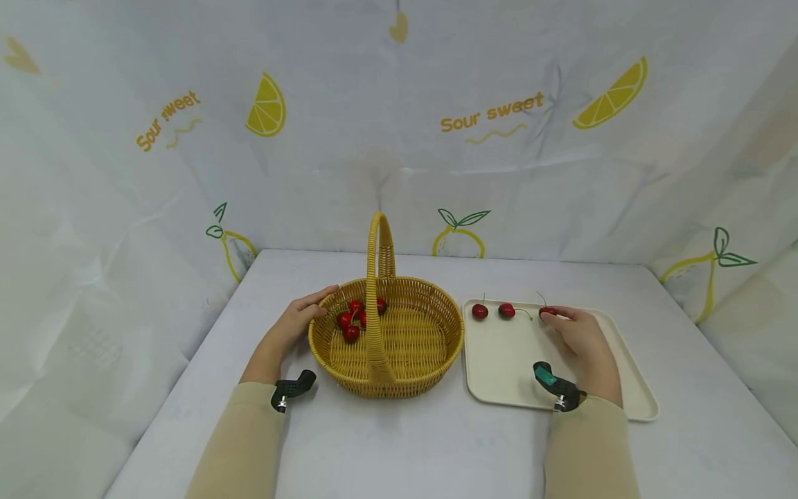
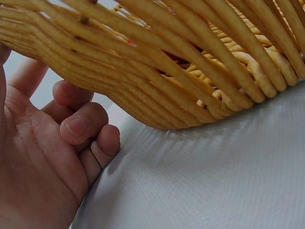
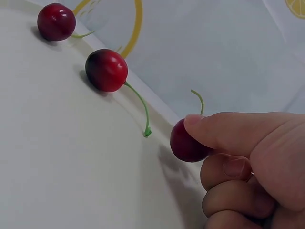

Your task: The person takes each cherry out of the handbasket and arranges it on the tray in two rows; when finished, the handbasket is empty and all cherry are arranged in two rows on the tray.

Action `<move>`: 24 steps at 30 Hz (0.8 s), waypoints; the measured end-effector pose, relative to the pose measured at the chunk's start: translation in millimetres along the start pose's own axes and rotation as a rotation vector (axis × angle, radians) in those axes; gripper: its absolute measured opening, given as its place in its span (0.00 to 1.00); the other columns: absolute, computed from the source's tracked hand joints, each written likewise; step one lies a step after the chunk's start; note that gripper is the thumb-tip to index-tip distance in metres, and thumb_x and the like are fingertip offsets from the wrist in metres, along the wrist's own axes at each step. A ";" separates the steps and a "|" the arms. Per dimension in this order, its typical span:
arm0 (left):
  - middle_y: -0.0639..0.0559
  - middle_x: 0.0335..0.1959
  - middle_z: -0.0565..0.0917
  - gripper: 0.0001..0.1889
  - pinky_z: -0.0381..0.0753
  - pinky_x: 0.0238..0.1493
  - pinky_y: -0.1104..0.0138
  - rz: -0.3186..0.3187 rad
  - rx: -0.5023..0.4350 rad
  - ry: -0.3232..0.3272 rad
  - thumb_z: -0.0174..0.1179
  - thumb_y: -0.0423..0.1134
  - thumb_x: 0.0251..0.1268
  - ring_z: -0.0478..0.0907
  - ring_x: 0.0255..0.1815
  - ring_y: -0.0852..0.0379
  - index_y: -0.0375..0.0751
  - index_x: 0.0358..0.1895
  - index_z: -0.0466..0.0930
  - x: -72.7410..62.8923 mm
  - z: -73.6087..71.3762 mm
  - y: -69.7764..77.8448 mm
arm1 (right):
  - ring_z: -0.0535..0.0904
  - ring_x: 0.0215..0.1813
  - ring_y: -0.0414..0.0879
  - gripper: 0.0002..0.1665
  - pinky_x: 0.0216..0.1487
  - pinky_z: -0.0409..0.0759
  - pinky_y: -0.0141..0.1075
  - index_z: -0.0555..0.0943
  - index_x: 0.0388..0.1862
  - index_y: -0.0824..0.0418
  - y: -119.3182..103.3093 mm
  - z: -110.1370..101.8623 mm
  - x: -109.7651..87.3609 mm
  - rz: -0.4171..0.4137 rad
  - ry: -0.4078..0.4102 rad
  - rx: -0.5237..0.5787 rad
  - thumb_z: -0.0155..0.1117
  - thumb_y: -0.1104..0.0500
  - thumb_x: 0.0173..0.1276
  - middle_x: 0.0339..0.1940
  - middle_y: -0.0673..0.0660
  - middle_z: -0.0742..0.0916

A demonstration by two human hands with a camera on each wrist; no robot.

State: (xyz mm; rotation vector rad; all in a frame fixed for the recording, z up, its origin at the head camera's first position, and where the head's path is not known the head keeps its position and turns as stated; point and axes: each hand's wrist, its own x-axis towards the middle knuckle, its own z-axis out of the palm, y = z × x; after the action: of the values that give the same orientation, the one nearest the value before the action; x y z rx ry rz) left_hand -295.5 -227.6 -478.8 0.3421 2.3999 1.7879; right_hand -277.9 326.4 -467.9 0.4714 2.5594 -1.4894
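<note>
My left hand [image 1: 293,324] is at the left end of a yellow woven basket [image 1: 427,385], holding its rim between thumb and forefinger. In the left wrist view, the other fingers [image 2: 83,125] curl beside the basket's side wall [image 2: 95,59]. Several red cherries [image 1: 352,334] lie in the basket's left part. Over the back of a cream tray [image 1: 508,374], my right hand [image 1: 582,336] pinches a dark red cherry [image 3: 187,142] between thumb and fingers, its stem pointing up. Two more cherries, one at left [image 1: 479,312] and one in the middle [image 1: 506,310], lie along the tray's back edge.
The basket's tall handle [image 1: 373,291] arches over its middle. Basket and tray stand side by side on a white-covered table [image 1: 399,457]. Behind and beside it hangs a white cloth [image 1: 349,159] printed with lemons.
</note>
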 end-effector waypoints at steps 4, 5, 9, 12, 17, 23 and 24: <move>0.49 0.79 0.65 0.31 0.46 0.79 0.44 -0.002 0.018 0.001 0.49 0.34 0.70 0.52 0.82 0.44 0.47 0.77 0.69 -0.3 -0.8 -1.0 | 0.68 0.20 0.43 0.39 0.23 0.69 0.36 0.68 0.78 0.62 2.9 4.1 2.9 0.052 0.027 0.031 0.60 0.44 0.76 0.28 0.50 0.76; 0.48 0.79 0.65 0.31 0.46 0.79 0.44 0.000 0.019 -0.001 0.49 0.34 0.70 0.52 0.82 0.43 0.45 0.77 0.69 -0.3 -1.0 -0.8 | 0.68 0.20 0.43 0.38 0.23 0.69 0.36 0.68 0.78 0.61 3.1 4.7 3.2 0.055 0.029 0.034 0.60 0.43 0.76 0.27 0.49 0.76; 0.44 0.79 0.64 0.31 0.45 0.79 0.42 0.010 0.013 -0.009 0.49 0.32 0.69 0.51 0.82 0.40 0.41 0.77 0.68 0.5 -1.4 -0.7 | 0.66 0.18 0.41 0.37 0.21 0.67 0.35 0.69 0.77 0.61 3.6 4.7 4.6 0.043 0.017 0.040 0.59 0.44 0.77 0.20 0.47 0.72; 0.45 0.79 0.64 0.31 0.45 0.79 0.43 0.011 0.006 -0.004 0.49 0.32 0.69 0.51 0.82 0.42 0.43 0.77 0.68 -0.3 -1.8 -1.3 | 0.65 0.18 0.41 0.36 0.21 0.67 0.35 0.70 0.76 0.62 2.8 5.3 5.0 0.033 0.009 0.047 0.60 0.45 0.76 0.19 0.47 0.71; 0.50 0.78 0.66 0.31 0.47 0.79 0.46 0.018 0.006 0.009 0.49 0.34 0.69 0.53 0.82 0.46 0.48 0.76 0.70 -0.7 -0.3 -2.2 | 0.65 0.19 0.41 0.36 0.22 0.67 0.35 0.72 0.75 0.62 2.7 6.3 5.6 0.035 0.009 0.045 0.61 0.44 0.76 0.20 0.46 0.71; 0.52 0.78 0.67 0.30 0.48 0.79 0.46 0.020 0.010 0.009 0.50 0.35 0.69 0.54 0.81 0.46 0.50 0.76 0.71 -0.8 0.0 -2.0 | 0.66 0.18 0.42 0.38 0.21 0.67 0.35 0.70 0.77 0.61 2.3 7.0 4.7 0.052 0.036 0.063 0.61 0.43 0.75 0.20 0.47 0.72; 0.52 0.78 0.67 0.30 0.48 0.79 0.46 0.019 0.010 0.010 0.50 0.35 0.69 0.54 0.81 0.47 0.50 0.76 0.71 -0.9 -0.1 -1.8 | 0.66 0.18 0.42 0.39 0.21 0.67 0.35 0.70 0.77 0.60 1.9 7.0 4.6 0.054 0.043 0.071 0.61 0.43 0.75 0.21 0.46 0.73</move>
State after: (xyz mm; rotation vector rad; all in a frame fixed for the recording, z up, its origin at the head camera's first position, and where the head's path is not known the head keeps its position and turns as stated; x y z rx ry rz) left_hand -294.9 -228.4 -480.6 0.3588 2.4213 1.7905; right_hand -281.8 322.1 -474.2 0.5830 2.5115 -1.5724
